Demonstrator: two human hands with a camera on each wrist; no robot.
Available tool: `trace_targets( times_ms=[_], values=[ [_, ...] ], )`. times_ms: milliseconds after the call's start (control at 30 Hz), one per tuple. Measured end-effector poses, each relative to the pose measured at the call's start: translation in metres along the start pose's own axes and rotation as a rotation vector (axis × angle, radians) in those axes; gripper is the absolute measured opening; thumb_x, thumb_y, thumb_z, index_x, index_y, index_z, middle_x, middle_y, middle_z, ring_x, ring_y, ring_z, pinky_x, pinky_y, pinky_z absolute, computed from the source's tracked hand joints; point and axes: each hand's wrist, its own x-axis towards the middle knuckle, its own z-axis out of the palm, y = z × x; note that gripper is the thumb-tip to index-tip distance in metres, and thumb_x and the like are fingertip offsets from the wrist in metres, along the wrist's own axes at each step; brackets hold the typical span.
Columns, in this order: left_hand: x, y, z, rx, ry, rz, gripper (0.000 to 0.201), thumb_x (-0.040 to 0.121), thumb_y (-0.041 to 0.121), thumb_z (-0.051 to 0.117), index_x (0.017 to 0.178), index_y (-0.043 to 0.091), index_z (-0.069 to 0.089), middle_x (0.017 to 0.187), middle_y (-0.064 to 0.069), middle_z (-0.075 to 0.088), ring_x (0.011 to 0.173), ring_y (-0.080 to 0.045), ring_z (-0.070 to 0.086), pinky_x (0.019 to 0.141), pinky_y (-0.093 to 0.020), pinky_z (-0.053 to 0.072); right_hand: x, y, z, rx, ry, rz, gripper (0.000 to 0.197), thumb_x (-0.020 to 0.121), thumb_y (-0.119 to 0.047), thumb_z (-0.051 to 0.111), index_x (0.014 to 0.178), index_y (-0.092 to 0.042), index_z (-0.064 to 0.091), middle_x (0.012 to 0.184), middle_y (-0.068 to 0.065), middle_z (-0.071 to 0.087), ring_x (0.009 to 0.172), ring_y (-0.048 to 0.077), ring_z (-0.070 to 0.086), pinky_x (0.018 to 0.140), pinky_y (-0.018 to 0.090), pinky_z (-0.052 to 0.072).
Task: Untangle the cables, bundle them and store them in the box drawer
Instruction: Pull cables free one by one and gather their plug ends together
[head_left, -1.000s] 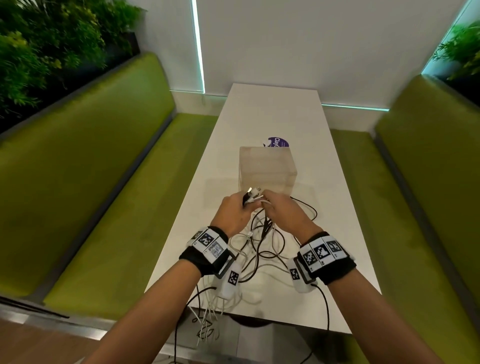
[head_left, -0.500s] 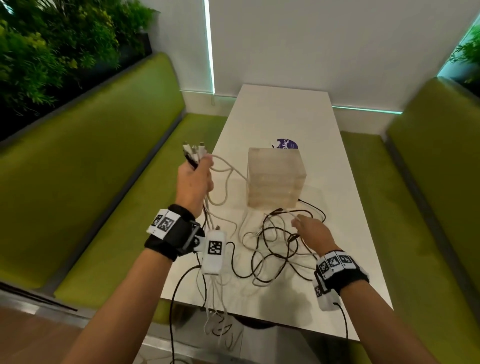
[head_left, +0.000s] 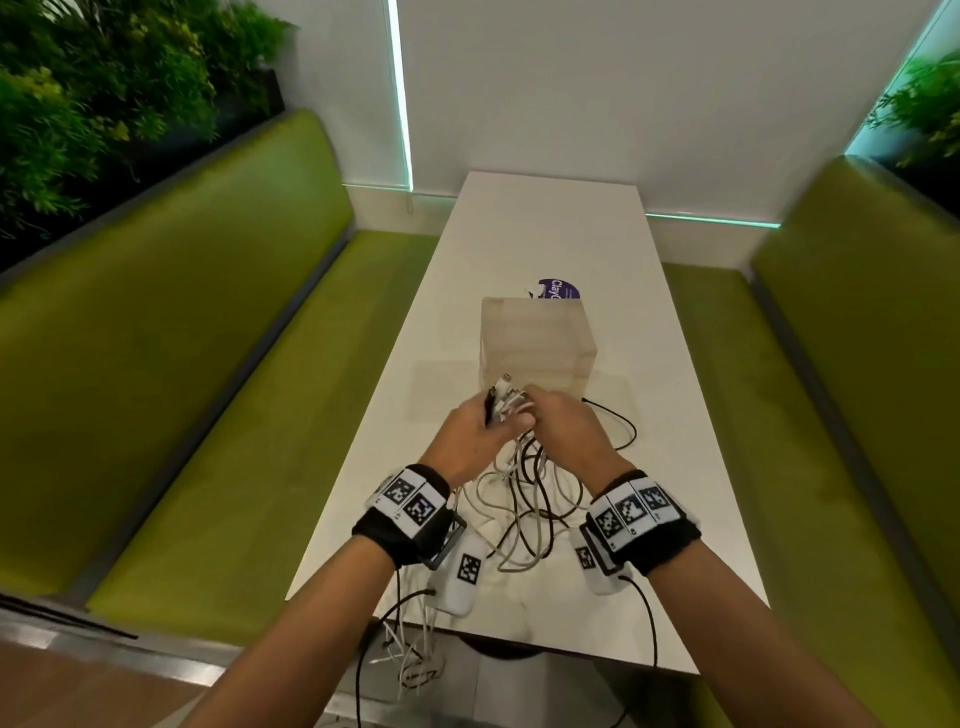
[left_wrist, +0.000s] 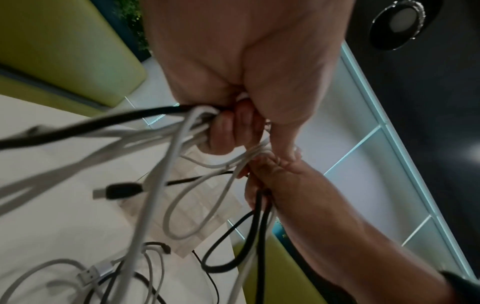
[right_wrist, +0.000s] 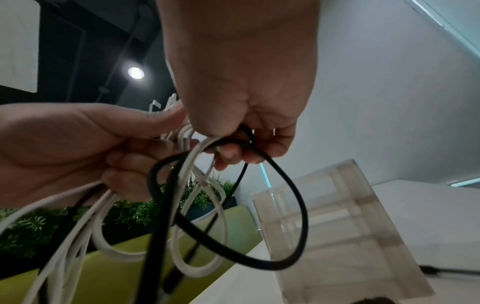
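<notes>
The cables (head_left: 519, 499) are gripped by curled fingers of left hand (head_left: 467, 431) and right hand (head_left: 563, 431), at 6 o'clock of the box (head_left: 537, 343).

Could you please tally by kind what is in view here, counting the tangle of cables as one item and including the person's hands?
green benches: 2
white table: 1
translucent box: 1
purple round label: 1
cable tangle: 1 (white and black, too entwined to count singly)
hands, left hand and right hand, both gripping cables: 2
Total: 8
</notes>
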Motion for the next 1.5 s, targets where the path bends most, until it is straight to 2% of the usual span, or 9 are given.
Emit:
trace_targets(
  times_ms=[133, 200, 333, 533, 733, 967, 1133, 1333, 1500],
  values=[
    [0.006, 0.000, -0.004, -0.008, 0.090, 0.044, 0.015, 0.091, 0.028, 0.062, 0.099, 0.015, 0.065, 0.088, 0.001, 0.070, 0.079, -0.016, 0.063, 0.073, -0.028, 0.048, 0.001, -0.002, -0.005, -0.050, -0.014, -0.041, 0.025, 0.099, -0.022, 0.040, 0.110, -0.008, 0.056, 0.092, 0.018, 0.064, 0.087, 0.035, 0.058, 0.066, 0.036, 0.037],
    [0.004, 0.006, -0.008, -0.080, 0.131, 0.067, 0.014, 0.094, 0.024, 0.059, 0.098, 0.012, 0.067, 0.077, 0.007, 0.067, 0.069, -0.004, 0.061, 0.064, -0.019, 0.046, 0.001, 0.000, -0.003, -0.029, 0.038, -0.077, 0.029, 0.099, -0.033, 0.042, 0.100, -0.011, 0.061, 0.087, 0.011, 0.065, 0.082, 0.030, 0.056, 0.066, 0.036, 0.036],
    [0.003, 0.019, -0.035, -0.355, 0.357, -0.011, 0.018, 0.097, 0.017, 0.054, 0.080, 0.022, 0.056, 0.044, 0.016, 0.042, 0.042, -0.002, 0.034, 0.045, -0.020, 0.031, -0.005, 0.023, 0.023, -0.075, -0.037, -0.022, 0.018, 0.093, -0.033, 0.054, 0.084, -0.018, 0.057, 0.084, -0.004, 0.058, 0.087, 0.021, 0.051, 0.074, 0.034, 0.035],
    [0.003, 0.018, -0.081, -0.477, 0.505, -0.015, 0.015, 0.094, 0.014, 0.056, 0.098, 0.001, 0.059, 0.054, 0.007, 0.031, 0.042, -0.006, 0.027, 0.044, -0.023, 0.026, -0.017, 0.064, 0.054, -0.133, -0.034, 0.193, 0.025, 0.095, -0.031, 0.046, 0.096, -0.014, 0.064, 0.099, 0.006, 0.064, 0.097, 0.032, 0.055, 0.077, 0.039, 0.041],
    [-0.009, 0.028, -0.121, -0.694, 0.750, 0.040, 0.021, 0.095, 0.013, 0.054, 0.075, 0.018, 0.051, 0.044, 0.015, 0.036, 0.041, -0.004, 0.030, 0.041, -0.019, 0.028, -0.028, 0.104, 0.066, -0.108, -0.192, 0.396, 0.021, 0.093, -0.024, 0.048, 0.100, -0.016, 0.067, 0.109, 0.008, 0.063, 0.104, 0.031, 0.057, 0.085, 0.040, 0.049],
    [-0.023, 0.032, -0.109, -0.575, 0.514, 0.053, 0.027, 0.095, 0.012, 0.053, 0.070, 0.023, 0.055, 0.052, 0.011, 0.032, 0.047, -0.008, 0.024, 0.044, -0.022, 0.021, -0.021, 0.101, 0.053, 0.225, -0.062, 0.438, 0.020, 0.094, -0.015, 0.052, 0.100, -0.004, 0.067, 0.104, 0.016, 0.068, 0.101, 0.032, 0.061, 0.081, 0.033, 0.043],
    [-0.033, 0.040, -0.095, -0.604, 0.369, 0.072, 0.026, 0.094, 0.006, 0.053, 0.070, 0.016, 0.050, 0.049, 0.011, 0.025, 0.048, -0.012, 0.013, 0.047, -0.030, 0.011, -0.017, 0.071, 0.024, 0.360, -0.002, 0.340, 0.030, 0.092, -0.014, 0.058, 0.121, -0.013, 0.060, 0.123, 0.010, 0.061, 0.115, 0.025, 0.056, 0.094, 0.030, 0.041],
    [-0.045, 0.044, -0.094, -0.688, 0.266, 0.108, 0.018, 0.081, 0.012, 0.060, 0.067, 0.009, 0.050, 0.045, 0.010, 0.024, 0.044, -0.012, 0.011, 0.044, -0.026, 0.011, -0.022, -0.013, -0.023, 0.624, -0.159, 0.022, 0.077, 0.081, -0.016, 0.073, 0.142, -0.043, 0.034, 0.130, -0.011, 0.046, 0.086, 0.010, 0.058, 0.082, 0.023, 0.050],
    [-0.060, 0.046, -0.096, -0.689, 0.218, 0.144, 0.018, 0.079, 0.013, 0.059, 0.063, 0.012, 0.052, 0.045, 0.009, 0.024, 0.046, -0.016, 0.010, 0.045, -0.027, 0.012, -0.031, -0.052, -0.037, 0.699, -0.148, -0.100, 0.013, 0.093, -0.012, 0.058, 0.100, -0.010, 0.068, 0.091, -0.004, 0.063, 0.073, 0.001, 0.057, 0.069, 0.020, 0.049]
  ],
)
